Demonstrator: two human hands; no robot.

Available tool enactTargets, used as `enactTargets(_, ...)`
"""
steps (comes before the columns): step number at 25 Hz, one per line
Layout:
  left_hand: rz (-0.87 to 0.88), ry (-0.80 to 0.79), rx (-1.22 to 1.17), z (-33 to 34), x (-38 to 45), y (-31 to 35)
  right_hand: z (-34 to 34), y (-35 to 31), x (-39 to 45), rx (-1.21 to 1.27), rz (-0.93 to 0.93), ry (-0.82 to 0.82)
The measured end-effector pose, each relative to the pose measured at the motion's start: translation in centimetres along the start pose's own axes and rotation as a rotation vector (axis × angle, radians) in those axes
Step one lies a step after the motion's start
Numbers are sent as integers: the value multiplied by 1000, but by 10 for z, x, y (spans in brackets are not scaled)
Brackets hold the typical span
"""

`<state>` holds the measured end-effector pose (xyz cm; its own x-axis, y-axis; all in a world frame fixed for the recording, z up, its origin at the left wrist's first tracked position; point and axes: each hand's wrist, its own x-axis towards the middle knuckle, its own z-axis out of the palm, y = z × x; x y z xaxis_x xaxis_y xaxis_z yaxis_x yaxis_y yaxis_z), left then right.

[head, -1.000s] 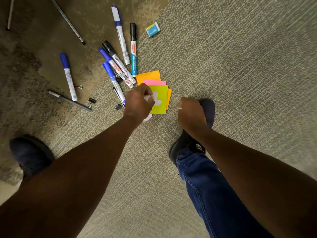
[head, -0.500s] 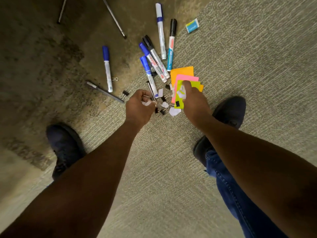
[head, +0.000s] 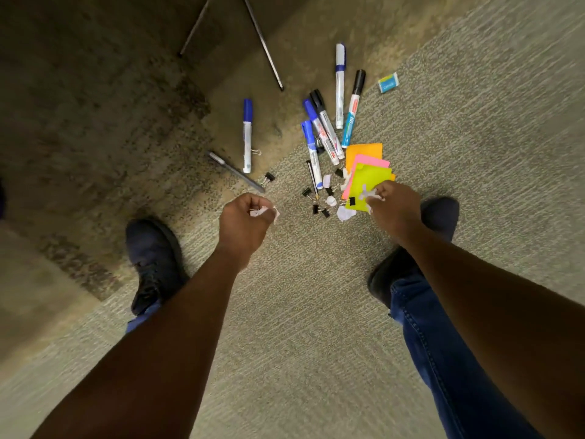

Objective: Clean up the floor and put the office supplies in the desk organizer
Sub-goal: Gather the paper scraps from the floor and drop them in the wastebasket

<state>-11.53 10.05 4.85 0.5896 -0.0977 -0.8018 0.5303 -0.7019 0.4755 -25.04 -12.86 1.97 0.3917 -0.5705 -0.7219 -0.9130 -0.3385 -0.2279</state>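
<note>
- Left hand (head: 245,221), frame centre: fingers curled round paper scraps (head: 264,212).
- Right hand (head: 394,209): fingers pinching a scrap (head: 367,194) on the notes (head: 368,177).
- Step: floor pickup; markers (head: 329,131), clips (head: 319,209) untouched.
- Next: grab remaining scraps; organizer not visible.

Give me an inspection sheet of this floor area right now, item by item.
Surface: grey carpet, darker stained patch at left.
Job's things: six markers loose; sticky notes fanned; binder clips scattered; eraser; grey pen. No desk organizer seen.
Clutter: white paper scraps by the notes.
Grippers: left hand grips white scraps; right hand pinches a scrap on the green note.
Cables: nothing seen.
Surroundings: two thin metal legs; dark shoes.
</note>
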Motion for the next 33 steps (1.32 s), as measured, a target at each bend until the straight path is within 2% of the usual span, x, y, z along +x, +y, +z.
enactTargets(3,-42,4,-177,-44,-18,16,-17,-54,-31,156,-22,16)
enactTargets(6,-57,75,-316,-102,-30,31,-22,-139,-61,307,-116,-16)
enactTargets(12,7,291,-566,-250,-46,47,4,-328,-116,302,-431,-120)
enactTargets(14,53,396,-610,-303,-56,53,21,-388,-140,270,-503,-144)
enactTargets(18,155,535,-756,-407,-76,45,60,-495,-209,305,-763,-212)
enactTargets(21,185,757,-730,-477,-85,15,93,-565,-263,303,-979,-266)
enactTargets(26,20,1092,-368,-543,-59,-31,170,-632,-305,203,-1113,-230)
enactTargets(27,29,1108,-263,-548,-52,-38,182,-637,-306,167,-1147,-246)
enactTargets(28,54,1055,-157,-552,-46,-46,192,-640,-305,98,-1175,-275)
enactTargets(31,50,678,37,-556,-35,-71,210,-637,-296,-146,-1212,-388)
enactTargets(32,46,612,77,-554,-35,-79,210,-631,-294,-173,-1229,-396)
enactTargets(33,48,618,126,-550,-37,-84,209,-623,-292,-170,-1244,-370)
